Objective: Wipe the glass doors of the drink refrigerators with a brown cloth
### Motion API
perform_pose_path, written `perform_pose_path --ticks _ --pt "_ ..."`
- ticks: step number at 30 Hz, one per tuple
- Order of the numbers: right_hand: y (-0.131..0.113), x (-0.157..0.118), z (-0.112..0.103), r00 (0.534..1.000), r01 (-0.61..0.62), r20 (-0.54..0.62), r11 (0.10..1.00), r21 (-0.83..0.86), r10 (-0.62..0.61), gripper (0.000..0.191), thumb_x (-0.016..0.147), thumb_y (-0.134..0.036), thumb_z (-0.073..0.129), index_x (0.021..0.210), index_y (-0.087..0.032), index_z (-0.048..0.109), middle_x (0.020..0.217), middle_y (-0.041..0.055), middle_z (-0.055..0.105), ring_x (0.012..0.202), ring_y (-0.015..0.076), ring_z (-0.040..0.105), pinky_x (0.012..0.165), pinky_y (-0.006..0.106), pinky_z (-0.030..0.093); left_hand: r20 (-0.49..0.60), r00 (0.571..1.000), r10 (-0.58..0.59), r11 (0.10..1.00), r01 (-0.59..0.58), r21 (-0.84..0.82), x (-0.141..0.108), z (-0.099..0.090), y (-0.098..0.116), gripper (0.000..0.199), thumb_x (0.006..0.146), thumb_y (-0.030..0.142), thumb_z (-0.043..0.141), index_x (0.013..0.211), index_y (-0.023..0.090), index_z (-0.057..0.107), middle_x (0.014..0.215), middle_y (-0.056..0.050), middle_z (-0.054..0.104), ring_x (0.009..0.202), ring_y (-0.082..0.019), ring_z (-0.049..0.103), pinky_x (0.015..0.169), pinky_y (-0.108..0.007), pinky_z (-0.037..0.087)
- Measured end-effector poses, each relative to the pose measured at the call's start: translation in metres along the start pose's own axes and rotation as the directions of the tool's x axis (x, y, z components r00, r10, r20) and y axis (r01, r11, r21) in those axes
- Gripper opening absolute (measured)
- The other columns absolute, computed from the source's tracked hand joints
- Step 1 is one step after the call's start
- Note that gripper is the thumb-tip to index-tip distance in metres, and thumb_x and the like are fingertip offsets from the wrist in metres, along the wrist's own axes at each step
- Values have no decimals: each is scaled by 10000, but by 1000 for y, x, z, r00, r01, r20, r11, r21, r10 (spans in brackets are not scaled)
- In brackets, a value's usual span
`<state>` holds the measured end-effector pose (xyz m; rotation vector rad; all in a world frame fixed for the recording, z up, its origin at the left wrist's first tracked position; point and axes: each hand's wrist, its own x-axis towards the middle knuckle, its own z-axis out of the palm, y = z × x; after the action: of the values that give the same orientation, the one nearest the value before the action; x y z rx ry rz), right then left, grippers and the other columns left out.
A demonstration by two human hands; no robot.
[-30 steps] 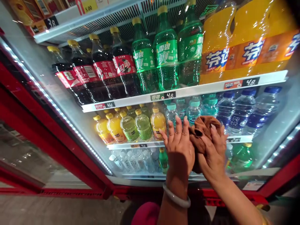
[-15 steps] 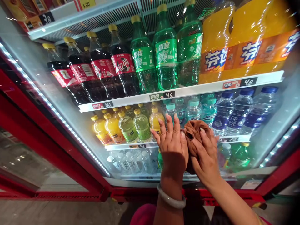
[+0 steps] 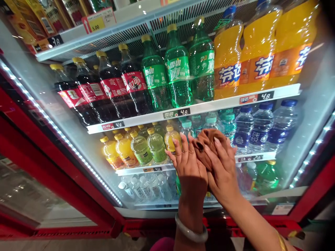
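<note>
My left hand [image 3: 190, 167], with a pale bangle [image 3: 191, 228] on its wrist, is stretched out with fingers spread in front of the drinks fridge. It appears to rest flat on the glass door. A crumpled brown cloth [image 3: 206, 139] lies beneath my right hand [image 3: 222, 170], whose fingers press over it. The two hands are side by side and overlap near the thumbs. Behind them stand yellow juice bottles [image 3: 171, 136] and water bottles with teal caps [image 3: 229, 123], partly hidden by the fingers and cloth.
Above are cola bottles [image 3: 133, 85], green soda bottles [image 3: 178, 73] and large orange soda bottles [image 3: 258, 52] on a white shelf [image 3: 146, 120]. Blue-capped water bottles [image 3: 264, 122] stand at the right. Red frames [image 3: 104, 209] and light strips border the fridge.
The cloth and my right hand have shifted left, closer to my left hand, whose fingers now sit slightly lower. The view has tilted up, showing more of the top shelf.
</note>
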<state>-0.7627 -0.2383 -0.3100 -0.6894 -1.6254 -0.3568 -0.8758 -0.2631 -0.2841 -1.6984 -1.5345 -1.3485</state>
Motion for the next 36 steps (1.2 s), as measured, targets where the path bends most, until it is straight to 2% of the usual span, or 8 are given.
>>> perform_pose_path --ticks 4,8,12,16,20,24,27,36 --pt "22 -26 -18 995 -97 -4 995 -3 97 791 945 -60 539 1635 -406 367 1758 4 280 1645 349 199 1310 719 171 0 1000 8 1000 -8 6 1 -1 2 719 1061 172 428 1705 297 136 1768 -25 215 1660 -241 9 1336 -600 -88" --pt "20 17 -23 958 -249 -145 968 -2 246 779 924 -60 545 1625 -371 404 1769 33 241 1643 385 185 1293 757 164 6 1000 -6 1000 6 3 2 -1 4 719 1062 179 435 1702 313 138 1772 -20 184 1658 -254 -28 1320 -632 -105" --pt "0 32 -3 987 -103 -123 995 -1 102 770 946 -85 539 1641 -366 366 1762 25 267 1654 366 144 1300 748 161 -22 1000 4 999 -5 -39 2 1 1 742 1048 137 399 1707 312 105 1767 -13 193 1658 -242 -10 1327 -617 -102" --pt "9 -22 -2 999 39 30 999 -1 -38 774 956 -88 538 1663 -325 328 1730 52 348 1643 334 213 1312 673 250 3 1000 18 999 -18 -47 1 -2 -2 732 1054 138 383 1706 315 103 1768 -4 190 1658 -225 17 1341 -578 -95" --pt "36 -40 -22 998 -58 -10 997 -48 57 784 952 -98 567 1647 -383 346 1752 40 295 1635 355 230 1300 735 183 36 999 7 1000 -6 -14 0 -7 2 723 1064 165 418 1706 313 119 1774 -12 174 1660 -226 5 1340 -574 -89" --pt "23 11 -17 981 -153 -124 987 -38 148 778 956 -111 565 1646 -398 346 1763 38 264 1643 377 188 1285 770 150 12 1000 7 1000 -7 -13 0 -8 4 715 1061 165 423 1708 278 141 1766 -45 205 1661 -237 42 1345 -582 -62" --pt "-1 31 1 995 -51 -89 999 -10 49 792 955 -115 598 1648 -399 339 1749 32 307 1650 365 166 1296 740 185 -17 999 31 999 -32 -20 0 -6 -1 709 1035 120 411 1702 229 198 1740 -90 278 1657 -255 116 1351 -606 -28" --pt "11 -20 -9 1000 0 25 999 35 -1 816 939 -38 558 1652 -369 340 1753 2 291 1644 344 202 1325 691 160 -110 993 -48 990 62 123 3 -24 -30 716 1043 117 434 1702 214 170 1754 -104 227 1654 -272 59 1359 -602 73"
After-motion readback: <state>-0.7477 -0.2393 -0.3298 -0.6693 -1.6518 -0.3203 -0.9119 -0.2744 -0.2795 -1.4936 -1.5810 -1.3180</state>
